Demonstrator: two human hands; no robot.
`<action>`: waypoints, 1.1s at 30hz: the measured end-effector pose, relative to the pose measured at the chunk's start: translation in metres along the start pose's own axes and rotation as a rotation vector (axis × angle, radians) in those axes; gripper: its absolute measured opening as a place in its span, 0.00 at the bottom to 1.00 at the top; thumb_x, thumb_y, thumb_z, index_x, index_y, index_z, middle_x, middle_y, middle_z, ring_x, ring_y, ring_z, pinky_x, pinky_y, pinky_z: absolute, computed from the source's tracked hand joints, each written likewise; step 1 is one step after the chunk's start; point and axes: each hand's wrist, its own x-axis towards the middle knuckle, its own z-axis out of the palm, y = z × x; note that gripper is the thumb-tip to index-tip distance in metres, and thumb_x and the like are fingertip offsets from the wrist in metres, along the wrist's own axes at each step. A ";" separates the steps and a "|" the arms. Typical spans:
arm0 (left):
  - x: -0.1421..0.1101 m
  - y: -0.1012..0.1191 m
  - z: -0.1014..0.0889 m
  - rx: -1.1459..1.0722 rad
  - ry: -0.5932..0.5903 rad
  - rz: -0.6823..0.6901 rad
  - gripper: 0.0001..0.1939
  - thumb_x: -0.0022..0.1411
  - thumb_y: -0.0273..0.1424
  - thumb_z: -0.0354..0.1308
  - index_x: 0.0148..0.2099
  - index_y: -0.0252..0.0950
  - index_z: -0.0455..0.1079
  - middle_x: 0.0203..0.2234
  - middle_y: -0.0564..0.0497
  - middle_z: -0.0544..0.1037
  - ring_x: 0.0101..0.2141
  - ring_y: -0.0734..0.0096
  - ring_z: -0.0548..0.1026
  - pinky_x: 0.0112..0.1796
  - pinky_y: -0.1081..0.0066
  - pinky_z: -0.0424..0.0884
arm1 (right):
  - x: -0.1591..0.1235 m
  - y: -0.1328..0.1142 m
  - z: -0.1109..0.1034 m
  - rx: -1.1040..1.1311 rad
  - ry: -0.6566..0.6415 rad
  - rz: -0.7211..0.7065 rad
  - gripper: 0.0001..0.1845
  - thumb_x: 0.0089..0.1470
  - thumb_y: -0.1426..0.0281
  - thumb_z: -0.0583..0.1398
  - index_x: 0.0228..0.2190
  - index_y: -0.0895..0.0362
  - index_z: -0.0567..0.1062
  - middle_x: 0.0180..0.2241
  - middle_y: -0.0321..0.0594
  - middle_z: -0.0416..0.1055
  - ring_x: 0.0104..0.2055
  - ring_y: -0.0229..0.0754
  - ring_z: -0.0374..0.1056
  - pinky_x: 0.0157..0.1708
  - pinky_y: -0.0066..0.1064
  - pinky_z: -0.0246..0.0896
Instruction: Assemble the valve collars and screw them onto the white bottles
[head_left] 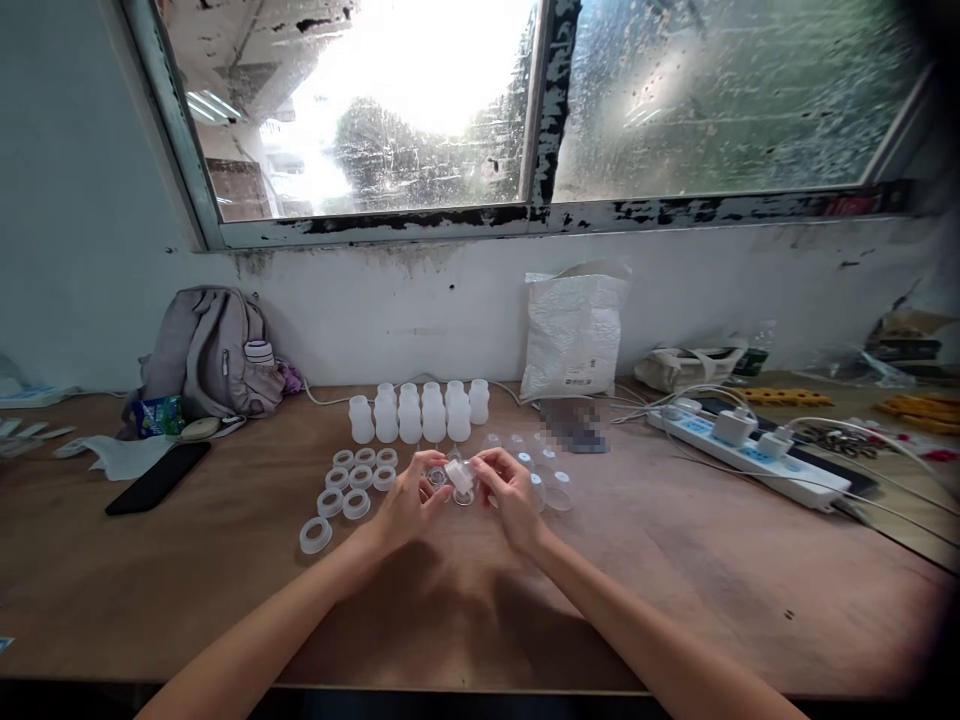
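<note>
My left hand and my right hand meet over the middle of the table. Between their fingertips is a small translucent whitish plastic piece, its exact kind too small to tell. The left thumb and forefinger close on its left side, and the right fingers pinch its right side. Just under it, clear round parts lie partly hidden by the fingers. Translucent plastic rings lie in rows left of my left hand. Clear round pieces with whitish centres lie beside my right hand.
Behind my hands, white waisted plastic bottles stand in rows. A white padded bag leans on the wall. To the left are a black phone and a grey backpack. A power strip with plugs and cables lies right.
</note>
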 end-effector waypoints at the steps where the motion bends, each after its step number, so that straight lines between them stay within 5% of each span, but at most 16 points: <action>1: 0.006 -0.002 -0.008 0.046 0.010 0.016 0.16 0.55 0.32 0.50 0.47 0.40 0.55 0.41 0.49 0.67 0.25 0.79 0.70 0.23 0.77 0.66 | 0.003 0.001 -0.003 0.012 0.042 -0.008 0.11 0.45 0.63 0.58 0.23 0.58 0.66 0.16 0.29 0.58 0.14 0.29 0.53 0.13 0.22 0.47; 4: 0.029 -0.015 -0.043 0.232 0.155 0.028 0.15 0.55 0.31 0.49 0.46 0.39 0.57 0.35 0.50 0.69 0.30 0.73 0.71 0.29 0.72 0.69 | 0.010 0.003 -0.008 0.026 0.107 -0.005 0.11 0.45 0.62 0.59 0.24 0.58 0.66 0.17 0.28 0.58 0.13 0.29 0.53 0.11 0.22 0.46; 10: 0.072 -0.071 -0.106 0.615 0.349 -0.071 0.19 0.50 0.33 0.54 0.45 0.34 0.61 0.45 0.42 0.62 0.48 0.59 0.62 0.46 0.62 0.61 | 0.002 -0.005 -0.001 -0.029 0.062 -0.036 0.10 0.46 0.63 0.58 0.24 0.58 0.66 0.17 0.29 0.58 0.14 0.29 0.53 0.13 0.22 0.48; 15: 0.085 -0.107 -0.115 0.613 0.303 -0.285 0.31 0.43 0.39 0.59 0.50 0.33 0.58 0.46 0.40 0.64 0.49 0.56 0.61 0.47 0.61 0.58 | -0.008 -0.013 0.006 -0.100 -0.008 -0.085 0.09 0.47 0.64 0.57 0.25 0.57 0.66 0.19 0.31 0.60 0.17 0.30 0.55 0.15 0.22 0.51; 20: 0.086 -0.122 -0.110 0.558 0.321 -0.403 0.28 0.43 0.39 0.60 0.46 0.32 0.62 0.40 0.41 0.71 0.39 0.59 0.70 0.37 0.66 0.66 | -0.010 -0.011 0.007 -0.146 -0.035 -0.101 0.10 0.48 0.62 0.56 0.25 0.56 0.65 0.19 0.32 0.60 0.17 0.31 0.55 0.15 0.23 0.52; 24: 0.083 -0.106 -0.120 0.579 0.416 -0.433 0.22 0.44 0.40 0.59 0.40 0.30 0.66 0.35 0.41 0.73 0.36 0.57 0.71 0.36 0.64 0.65 | -0.010 -0.012 0.005 -0.164 -0.028 -0.110 0.11 0.48 0.61 0.56 0.25 0.56 0.65 0.18 0.32 0.59 0.18 0.32 0.55 0.16 0.23 0.52; 29: 0.064 -0.042 -0.125 0.436 0.605 -0.254 0.24 0.49 0.44 0.54 0.45 0.35 0.63 0.38 0.46 0.72 0.37 0.64 0.70 0.38 0.68 0.66 | -0.010 -0.012 0.005 -0.201 -0.051 -0.116 0.09 0.48 0.63 0.56 0.26 0.56 0.67 0.18 0.32 0.59 0.18 0.32 0.55 0.16 0.24 0.51; 33: 0.029 0.010 -0.088 0.199 0.421 -0.032 0.21 0.49 0.40 0.56 0.44 0.35 0.63 0.39 0.48 0.70 0.38 0.67 0.69 0.38 0.69 0.67 | -0.008 -0.015 0.005 -0.247 -0.018 -0.169 0.09 0.49 0.63 0.55 0.28 0.56 0.68 0.21 0.34 0.61 0.20 0.33 0.57 0.19 0.25 0.53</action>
